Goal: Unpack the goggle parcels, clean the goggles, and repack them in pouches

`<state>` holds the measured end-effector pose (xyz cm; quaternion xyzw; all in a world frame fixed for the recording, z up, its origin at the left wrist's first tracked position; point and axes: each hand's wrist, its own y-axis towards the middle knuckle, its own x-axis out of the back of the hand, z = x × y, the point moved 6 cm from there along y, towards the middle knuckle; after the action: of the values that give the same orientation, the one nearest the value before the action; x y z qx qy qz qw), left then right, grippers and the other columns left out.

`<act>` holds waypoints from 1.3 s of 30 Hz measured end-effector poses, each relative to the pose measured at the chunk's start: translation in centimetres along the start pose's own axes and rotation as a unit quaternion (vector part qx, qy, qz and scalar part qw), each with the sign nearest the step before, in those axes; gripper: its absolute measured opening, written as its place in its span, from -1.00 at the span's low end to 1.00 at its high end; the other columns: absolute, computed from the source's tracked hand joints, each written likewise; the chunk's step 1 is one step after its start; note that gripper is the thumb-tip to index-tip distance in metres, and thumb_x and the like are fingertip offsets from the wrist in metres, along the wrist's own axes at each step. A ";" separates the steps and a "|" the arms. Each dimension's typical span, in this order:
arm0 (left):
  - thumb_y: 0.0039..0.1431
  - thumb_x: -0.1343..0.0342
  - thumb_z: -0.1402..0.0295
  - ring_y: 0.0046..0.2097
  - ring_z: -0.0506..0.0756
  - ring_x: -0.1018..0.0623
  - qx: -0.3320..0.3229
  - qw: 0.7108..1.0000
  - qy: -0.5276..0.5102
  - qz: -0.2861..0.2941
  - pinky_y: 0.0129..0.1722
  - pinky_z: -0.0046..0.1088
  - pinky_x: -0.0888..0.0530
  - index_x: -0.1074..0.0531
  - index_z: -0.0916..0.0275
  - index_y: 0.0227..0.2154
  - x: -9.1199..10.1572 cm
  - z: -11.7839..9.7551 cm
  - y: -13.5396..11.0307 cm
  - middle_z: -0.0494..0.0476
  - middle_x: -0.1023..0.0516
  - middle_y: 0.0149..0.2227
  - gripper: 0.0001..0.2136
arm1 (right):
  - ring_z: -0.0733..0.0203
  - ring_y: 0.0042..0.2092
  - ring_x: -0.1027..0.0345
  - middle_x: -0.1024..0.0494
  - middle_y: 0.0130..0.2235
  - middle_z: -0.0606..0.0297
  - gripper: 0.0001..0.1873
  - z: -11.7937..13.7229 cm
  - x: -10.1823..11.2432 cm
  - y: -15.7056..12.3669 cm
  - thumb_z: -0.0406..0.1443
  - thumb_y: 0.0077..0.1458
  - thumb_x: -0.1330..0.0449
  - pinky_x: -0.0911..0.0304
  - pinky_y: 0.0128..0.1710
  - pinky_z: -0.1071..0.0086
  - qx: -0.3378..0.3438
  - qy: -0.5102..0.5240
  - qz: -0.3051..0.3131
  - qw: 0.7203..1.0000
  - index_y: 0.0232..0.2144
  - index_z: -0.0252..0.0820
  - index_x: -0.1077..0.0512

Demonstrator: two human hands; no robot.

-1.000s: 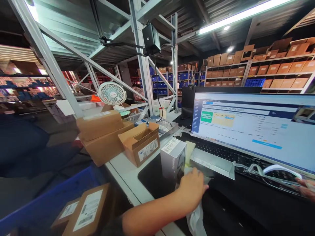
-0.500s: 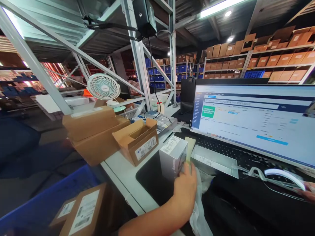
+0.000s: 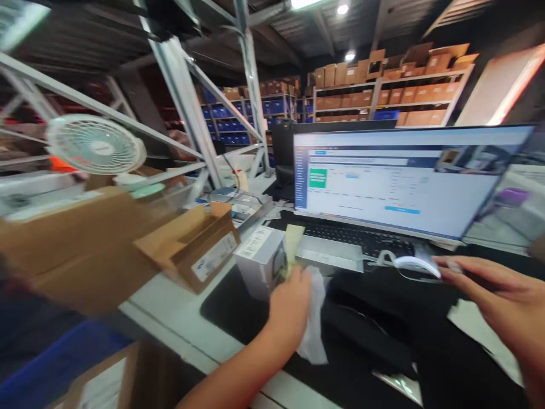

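Note:
My left hand rests on the black desk mat, closed on a pale plastic bag and touching a small grey product box with a white label on top. A yellowish slip stands between the box and a grey metal tray. My right hand reaches in from the right with fingers pinched on a white curved item in clear wrapping, just in front of the keyboard. The picture is blurred by motion.
A lit monitor stands behind the keyboard. An open cardboard box and larger closed cartons sit at the left, with a white fan behind. A blue crate holds a labelled carton. Steel racking and shelves of boxes fill the background.
The view has swung to the right and blurred. My right hand has come further into view holding the white item. My left hand stays by the grey box on the bag.

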<state>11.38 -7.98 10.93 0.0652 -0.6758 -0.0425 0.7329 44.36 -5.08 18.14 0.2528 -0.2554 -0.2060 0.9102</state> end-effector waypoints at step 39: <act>0.35 0.01 0.57 -0.03 0.09 -0.58 -0.418 0.796 -0.315 -0.304 -0.10 -0.38 -0.63 -0.49 0.30 -0.07 1.2 -10.1 -3.1 0.23 -0.61 -0.04 -0.78 | 0.07 -0.26 -0.61 -0.68 -0.24 0.23 -0.88 -0.6 6.5 -20.5 -0.35 0.10 -0.34 -0.58 -0.29 0.31 0.034 -0.008 -0.121 0.992 -0.30 -0.04 -0.66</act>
<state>21.57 -10.84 10.87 -0.0628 -0.7313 -0.5597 0.3848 44.77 -24.28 8.43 0.3114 -0.2372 -0.3076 0.8673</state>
